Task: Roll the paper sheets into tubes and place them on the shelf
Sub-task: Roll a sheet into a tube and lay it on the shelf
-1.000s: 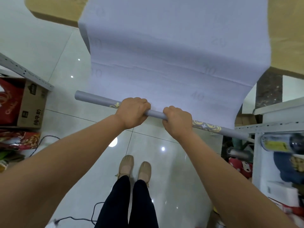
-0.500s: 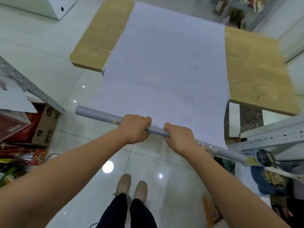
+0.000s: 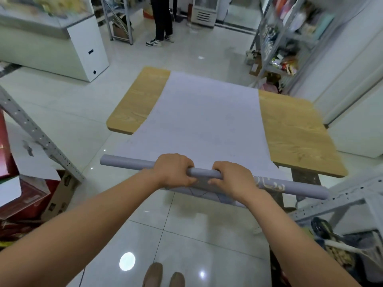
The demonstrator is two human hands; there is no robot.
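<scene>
**Two hands clamping one half-rolled sheet off the table's near edge**

The left hand [image 3: 174, 171] and the right hand [image 3: 233, 181] are gripping one grey paper tube [image 3: 204, 172] side by side. Their fingers are curling over its top and their thumbs are tucking underneath, with a short bare stretch of roll showing between them. The tube is hanging crosswise in the air, just off the near edge of the table. Its left end is sticking out well past the left hand, and its right end, showing a pale gold pattern, is reaching toward the near right. A strip of printed paper is hanging just under the roll, beneath both hands.

From the tube, one paper sheet [image 3: 203, 121] is running away toward the far side. It is sagging across the gap and then lying flat along the middle of the single wooden table [image 3: 296, 133], whose bare top is showing on both sides of it.

Below the arms, two beige shoes [image 3: 153, 274] are standing on the glossy tiled floor [image 3: 186, 235].

At the near left, one perforated metal upright [image 3: 31, 129] is slanting above a cardboard box [image 3: 60, 195]. At the near right, one grey metal shelf frame [image 3: 342, 200] is crossing the corner. At the far right, a second shelf unit [image 3: 290, 32] is holding blurred goods. One white cabinet [image 3: 87, 48] is standing at the far left. Beyond the table, another person's two legs [image 3: 162, 19] in dark trousers are standing.
</scene>
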